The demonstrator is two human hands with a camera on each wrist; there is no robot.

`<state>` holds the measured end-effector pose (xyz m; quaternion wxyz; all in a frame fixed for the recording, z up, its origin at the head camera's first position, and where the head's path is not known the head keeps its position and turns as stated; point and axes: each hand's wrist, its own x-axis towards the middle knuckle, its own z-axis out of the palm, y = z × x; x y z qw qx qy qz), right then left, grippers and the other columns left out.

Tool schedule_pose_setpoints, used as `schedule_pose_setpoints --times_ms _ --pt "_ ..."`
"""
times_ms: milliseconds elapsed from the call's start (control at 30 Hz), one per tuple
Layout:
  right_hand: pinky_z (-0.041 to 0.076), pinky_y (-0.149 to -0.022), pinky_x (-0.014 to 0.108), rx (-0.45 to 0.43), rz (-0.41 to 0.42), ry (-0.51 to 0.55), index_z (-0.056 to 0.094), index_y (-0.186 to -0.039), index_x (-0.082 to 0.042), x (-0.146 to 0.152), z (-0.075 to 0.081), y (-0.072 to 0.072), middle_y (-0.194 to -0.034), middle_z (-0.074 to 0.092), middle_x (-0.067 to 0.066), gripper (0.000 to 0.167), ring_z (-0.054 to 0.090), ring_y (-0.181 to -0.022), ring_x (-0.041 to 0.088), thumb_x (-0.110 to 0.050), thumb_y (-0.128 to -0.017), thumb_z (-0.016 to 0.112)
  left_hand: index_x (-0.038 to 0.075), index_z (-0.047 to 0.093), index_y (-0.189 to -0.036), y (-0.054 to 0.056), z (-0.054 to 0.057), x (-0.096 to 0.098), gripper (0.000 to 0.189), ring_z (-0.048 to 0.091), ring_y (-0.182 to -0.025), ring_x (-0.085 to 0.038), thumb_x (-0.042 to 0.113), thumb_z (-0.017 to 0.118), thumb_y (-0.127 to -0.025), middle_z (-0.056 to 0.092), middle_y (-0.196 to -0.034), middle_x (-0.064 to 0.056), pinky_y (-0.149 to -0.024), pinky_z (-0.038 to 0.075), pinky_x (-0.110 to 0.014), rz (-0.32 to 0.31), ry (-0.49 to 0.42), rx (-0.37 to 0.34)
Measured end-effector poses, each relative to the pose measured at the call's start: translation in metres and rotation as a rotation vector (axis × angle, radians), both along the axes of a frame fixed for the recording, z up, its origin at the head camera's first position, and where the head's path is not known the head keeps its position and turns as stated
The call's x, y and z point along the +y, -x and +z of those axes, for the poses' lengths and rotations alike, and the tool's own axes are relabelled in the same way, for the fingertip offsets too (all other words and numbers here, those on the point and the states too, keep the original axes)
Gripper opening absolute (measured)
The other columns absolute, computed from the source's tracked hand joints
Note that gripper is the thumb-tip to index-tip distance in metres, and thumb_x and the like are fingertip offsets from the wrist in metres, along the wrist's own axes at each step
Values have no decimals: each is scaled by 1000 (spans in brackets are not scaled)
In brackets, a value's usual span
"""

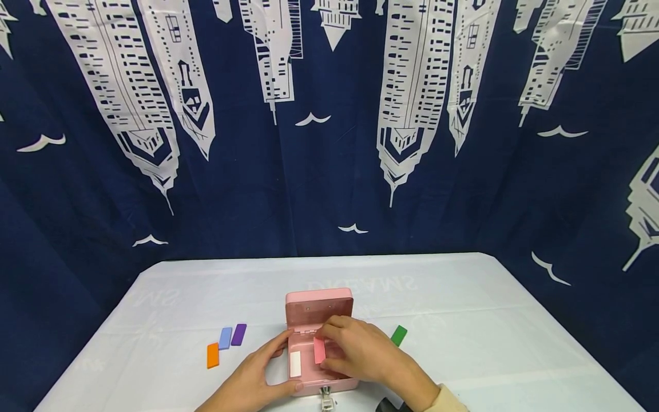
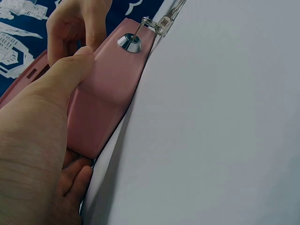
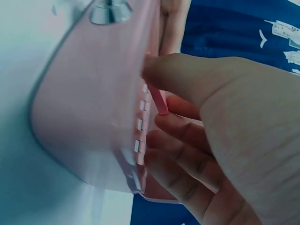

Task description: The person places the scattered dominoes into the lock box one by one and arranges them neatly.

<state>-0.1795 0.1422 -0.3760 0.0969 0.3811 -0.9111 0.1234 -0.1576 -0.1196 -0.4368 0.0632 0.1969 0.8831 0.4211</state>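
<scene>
A pink metal cash box (image 1: 319, 296) stands on the table with its lid raised. My left hand (image 1: 252, 373) grips its left side, thumb on the front edge and fingers toward the back. Over the opening, my right hand (image 1: 362, 350) pinches a bright pink block (image 1: 319, 350) between thumb and fingers, seen edge-on as a pink strip (image 3: 160, 101) in the right wrist view. Inside the box at left lies a white block (image 1: 295, 364). Keys (image 1: 326, 400) hang from the front lock (image 2: 129, 43). My right hand hides the box's right part.
Left of the box lie an orange block (image 1: 213, 355), a light blue block (image 1: 225, 338) and a purple block (image 1: 239, 334). A green block (image 1: 399, 335) is behind my right wrist. A dark object (image 1: 387, 405) shows at the bottom edge. Behind the table hangs a navy curtain (image 1: 329, 171).
</scene>
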Motion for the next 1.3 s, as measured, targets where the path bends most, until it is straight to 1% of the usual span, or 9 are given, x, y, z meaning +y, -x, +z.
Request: schedule_pose_setpoints --times_ms 200,300,400,500,600,767,900,1167,1300 --pt "58 -86 28 -1 17 33 76 -116 -18 -4 -6 1 -110 73 -10 33 68 -98 5 -32 -87 83 24 35 -161 0 2 1 96 57 -132 -31 59 79 -83 49 -156 -8 -108 45 -63 4 -1 -8" --pt "56 -79 21 -1 51 59 78 -111 -18 -6 -10 3 -102 74 -12 29 65 -89 -1 -30 -86 84 24 35 -161 0 2 0 96 56 -131 -29 59 79 -83 50 -155 -7 -108 45 -62 7 5 -6" --pt "44 -66 11 -1 81 69 78 -103 -20 -7 -14 5 -86 69 -16 22 53 -73 -6 -30 -85 86 25 35 -161 1 2 0 95 56 -131 -29 59 79 -84 50 -156 -6 -108 46 -61 5 7 -2" --pt "30 -58 7 10 102 70 77 -95 -21 -8 -18 5 -73 58 -16 18 40 -64 -5 -30 -83 87 28 35 -161 1 1 0 94 56 -131 -28 60 78 -84 50 -156 -5 -108 46 -60 5 11 13" --pt "27 -58 7 29 115 80 76 -91 -21 -9 -22 6 -70 55 -16 18 39 -64 -6 -29 -82 88 30 35 -161 2 1 1 94 56 -131 -26 61 78 -84 50 -155 -3 -108 47 -58 7 14 33" --pt "31 -59 7 0 93 73 79 -93 -21 -10 -24 6 -75 63 -18 17 42 -66 -6 -29 -81 89 30 35 -161 2 2 2 94 56 -131 -27 61 79 -83 51 -155 -3 -108 47 -58 9 16 31" --pt "40 -65 9 -46 60 58 80 -96 -20 -11 -24 6 -85 70 -17 18 49 -72 -6 -29 -82 88 28 35 -161 0 2 2 95 56 -132 -27 61 79 -83 51 -155 -4 -108 46 -59 16 19 29" --pt "46 -70 11 -88 57 57 80 -100 -22 -13 -24 6 -93 71 -17 20 53 -77 -5 -31 -84 87 28 34 -162 1 0 1 97 55 -135 -30 62 78 -83 46 -159 -7 -109 45 -61 21 8 -30" --pt "51 -75 16 -89 48 42 80 -104 -23 -13 -25 5 -99 72 -17 21 60 -87 -5 -33 -85 85 28 34 -161 0 -2 0 97 55 -135 -28 63 78 -82 47 -159 -5 -109 46 -60 23 11 -28"
